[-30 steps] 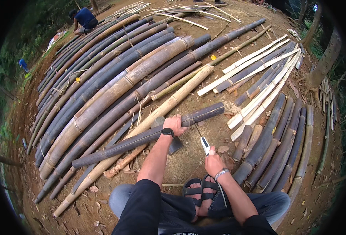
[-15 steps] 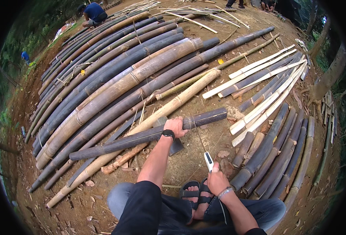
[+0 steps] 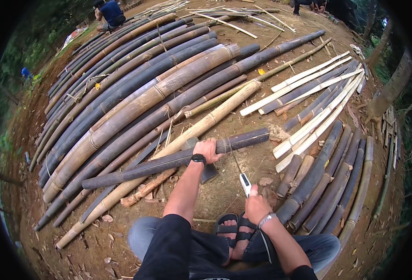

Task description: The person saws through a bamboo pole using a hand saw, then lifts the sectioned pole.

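Dark bamboo pole: one, gripped by left hand; right hand holds one knife.

A person sits on bare ground among rows of bamboo poles.

The left hand grips a dark pole lying across the ground in front of the sandalled feet. The right hand holds a saw, its thin blade rising toward the pole. Split pale slats lie toward the right edge; another person crouches at the far left.
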Action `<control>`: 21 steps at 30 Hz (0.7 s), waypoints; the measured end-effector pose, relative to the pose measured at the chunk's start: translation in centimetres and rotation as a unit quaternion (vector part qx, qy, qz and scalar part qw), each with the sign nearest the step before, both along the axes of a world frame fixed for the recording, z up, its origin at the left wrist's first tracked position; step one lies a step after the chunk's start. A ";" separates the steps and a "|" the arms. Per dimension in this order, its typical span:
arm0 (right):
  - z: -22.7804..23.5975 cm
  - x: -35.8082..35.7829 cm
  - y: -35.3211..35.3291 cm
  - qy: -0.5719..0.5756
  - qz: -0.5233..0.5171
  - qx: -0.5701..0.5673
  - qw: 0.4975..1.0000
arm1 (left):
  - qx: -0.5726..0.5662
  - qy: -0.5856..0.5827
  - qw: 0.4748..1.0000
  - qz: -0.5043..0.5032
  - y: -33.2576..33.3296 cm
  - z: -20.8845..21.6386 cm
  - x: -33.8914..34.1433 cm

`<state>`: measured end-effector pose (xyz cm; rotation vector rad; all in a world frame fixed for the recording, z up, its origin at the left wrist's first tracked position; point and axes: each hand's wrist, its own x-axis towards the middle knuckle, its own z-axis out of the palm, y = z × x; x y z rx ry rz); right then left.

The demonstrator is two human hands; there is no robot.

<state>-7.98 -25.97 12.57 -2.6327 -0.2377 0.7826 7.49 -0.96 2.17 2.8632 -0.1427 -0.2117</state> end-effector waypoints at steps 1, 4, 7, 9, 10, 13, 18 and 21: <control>1.5 -1.3 -0.5 0.009 0.001 -0.006 1.000 | 0.001 -0.018 1.000 0.001 0.1 -0.2 -0.1; -2.6 0.7 -0.5 -0.036 -0.016 0.011 0.999 | -0.004 -0.051 0.999 0.001 -1.1 -0.9 -0.1; -3.2 2.2 0.1 -0.076 -0.021 0.023 0.997 | -0.021 -0.044 0.999 -0.007 -1.4 -0.2 0.1; -0.4 -1.0 0.0 -0.037 -0.004 0.009 0.999 | 0.001 -0.014 1.000 0.013 0.7 0.5 0.1; -0.5 -1.5 -0.4 -0.045 -0.001 0.008 0.999 | 0.005 -0.006 1.000 0.018 0.8 0.8 0.5; -2.5 0.2 -0.7 -0.090 0.001 0.017 0.996 | -0.009 -0.041 0.999 0.019 -0.5 -0.3 0.3; -0.6 -1.1 0.7 -0.006 -0.005 0.010 1.000 | 0.001 -0.019 1.000 0.002 1.8 0.1 0.2; -0.2 -1.2 0.3 -0.025 -0.019 0.013 0.999 | -0.007 -0.030 0.999 0.017 0.0 -0.3 0.1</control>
